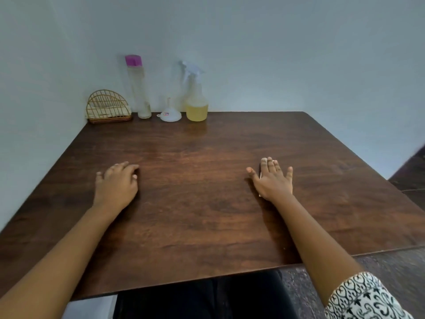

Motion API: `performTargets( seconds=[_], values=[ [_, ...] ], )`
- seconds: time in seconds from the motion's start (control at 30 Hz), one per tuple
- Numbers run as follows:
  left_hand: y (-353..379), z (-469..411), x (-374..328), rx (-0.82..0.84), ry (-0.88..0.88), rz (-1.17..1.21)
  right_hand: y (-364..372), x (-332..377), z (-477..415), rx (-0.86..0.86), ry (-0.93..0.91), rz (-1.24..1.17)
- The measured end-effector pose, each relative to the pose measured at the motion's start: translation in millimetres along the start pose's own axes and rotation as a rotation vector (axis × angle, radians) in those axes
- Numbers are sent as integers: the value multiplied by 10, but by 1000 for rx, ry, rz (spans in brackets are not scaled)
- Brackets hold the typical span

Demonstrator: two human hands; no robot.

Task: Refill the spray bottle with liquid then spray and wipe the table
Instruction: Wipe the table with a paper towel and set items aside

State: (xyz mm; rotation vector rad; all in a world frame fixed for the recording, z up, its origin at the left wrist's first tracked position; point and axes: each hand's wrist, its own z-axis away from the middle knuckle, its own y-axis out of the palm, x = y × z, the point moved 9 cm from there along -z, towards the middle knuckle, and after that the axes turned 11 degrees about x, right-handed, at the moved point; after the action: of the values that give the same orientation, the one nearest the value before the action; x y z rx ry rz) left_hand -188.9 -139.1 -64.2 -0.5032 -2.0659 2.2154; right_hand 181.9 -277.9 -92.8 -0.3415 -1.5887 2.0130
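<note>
Dark wood table (207, 192), set against pale walls. Left hand (116, 187): palm down on the surface, fingers loosely curled, gripping nothing. Right hand (273, 178): flat, fingers spread, pressing a white cloth or tissue (260, 176) mostly hidden beneath the palm. Spray bottle (196, 97): upright at the far edge, yellowish liquid in the lower part, trigger head fitted. Just left of it: 1 white funnel (170, 115) lying mouth down, 1 tall clear bottle (139, 88) with pink cap, 1 wire napkin holder (108, 107).
</note>
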Motion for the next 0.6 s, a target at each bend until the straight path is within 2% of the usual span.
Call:
performTargets(
  seconds=[0.13, 0.33, 0.4, 0.47, 0.5, 0.53, 0.6],
  values=[
    [121, 168, -663, 33, 119, 49, 155, 323, 390, 18, -171, 24],
    [338, 424, -1260, 66, 193, 113, 393, 680, 1037, 83, -486, 41],
    [390, 481, -1340, 63, 197, 130, 441, 587, 1011, 258, -521, -113],
    [392, 507, -1335, 48, 202, 158, 366, 428, 980, 487, -497, -569],
    [386, 506, -1317, 45, 206, 177, 254, 336, 941, 485, -491, -752],
    [386, 499, -1298, 45, 211, 195, 103, 266, 916, 405, -518, -778],
    [384, 491, -1277, 35, 220, 208, -71, 239, 904, 262, -616, -541]
  ],
)
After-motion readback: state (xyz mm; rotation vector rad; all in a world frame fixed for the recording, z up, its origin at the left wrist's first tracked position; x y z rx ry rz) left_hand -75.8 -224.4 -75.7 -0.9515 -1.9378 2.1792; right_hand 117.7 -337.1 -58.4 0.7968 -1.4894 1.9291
